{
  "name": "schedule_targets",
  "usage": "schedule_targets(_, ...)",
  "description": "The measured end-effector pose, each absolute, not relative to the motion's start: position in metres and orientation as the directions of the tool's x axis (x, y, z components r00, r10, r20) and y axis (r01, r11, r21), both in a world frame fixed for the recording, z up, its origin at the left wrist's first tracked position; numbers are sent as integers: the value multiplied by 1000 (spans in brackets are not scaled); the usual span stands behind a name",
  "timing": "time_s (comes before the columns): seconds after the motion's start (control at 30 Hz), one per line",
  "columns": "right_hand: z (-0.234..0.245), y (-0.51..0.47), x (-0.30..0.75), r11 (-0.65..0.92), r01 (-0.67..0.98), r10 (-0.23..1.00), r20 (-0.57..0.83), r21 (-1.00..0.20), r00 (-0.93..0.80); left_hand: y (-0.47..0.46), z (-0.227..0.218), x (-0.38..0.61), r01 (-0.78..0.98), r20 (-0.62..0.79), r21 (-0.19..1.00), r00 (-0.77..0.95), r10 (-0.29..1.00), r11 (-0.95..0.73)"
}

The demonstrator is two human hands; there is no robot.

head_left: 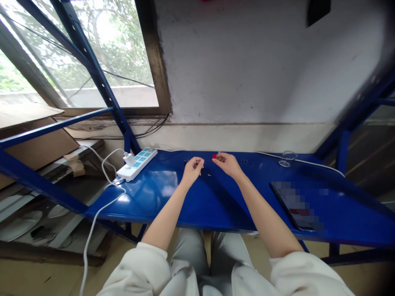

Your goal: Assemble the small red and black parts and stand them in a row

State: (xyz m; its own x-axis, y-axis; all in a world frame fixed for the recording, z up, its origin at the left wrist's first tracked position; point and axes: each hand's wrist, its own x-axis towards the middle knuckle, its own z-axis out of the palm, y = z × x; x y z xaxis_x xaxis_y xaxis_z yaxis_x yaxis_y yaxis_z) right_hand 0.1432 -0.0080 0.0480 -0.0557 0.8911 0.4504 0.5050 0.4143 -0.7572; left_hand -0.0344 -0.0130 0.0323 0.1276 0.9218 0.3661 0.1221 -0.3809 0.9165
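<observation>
Red piece, tiny, blurred, in right hand

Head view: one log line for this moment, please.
left hand: fingers curled, contents unclear | right hand: pinching red piece | surface: blue table | nearby: power strip

Both bare forearms reach forward, converging; the left hand has its fingers curled in toward the thumb, the right hand pinches thumb against fingertips, the two near each other

Right hand pinching small red piece, left hand curled nearby, blue shelf
</observation>
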Motion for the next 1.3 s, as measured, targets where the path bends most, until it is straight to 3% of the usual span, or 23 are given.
schedule_targets(0.13,15,26,174,281,534,897,416,-797,150,-9,-1,-48,289,379,882,37,925,-373)
schedule_targets(0.47,-42,61,184,9,738,896,333,-675,294,-18,-17,-58,402,400,842,-13,917,-361)
schedule_targets(1.07,-40,79,194,-106,828,970,126,-551,209,-24,-15,-56,498,425,782,15,905,-376)
schedule_targets(1.17,-35,81,193,-138,828,973,83,-543,216,-25,-16,-56,583,439,715,56,897,-387)
schedule_targets(1.3,-19,81,197,-176,826,979,-10,-536,202,-29,-14,-52,753,423,519,186,887,-405)
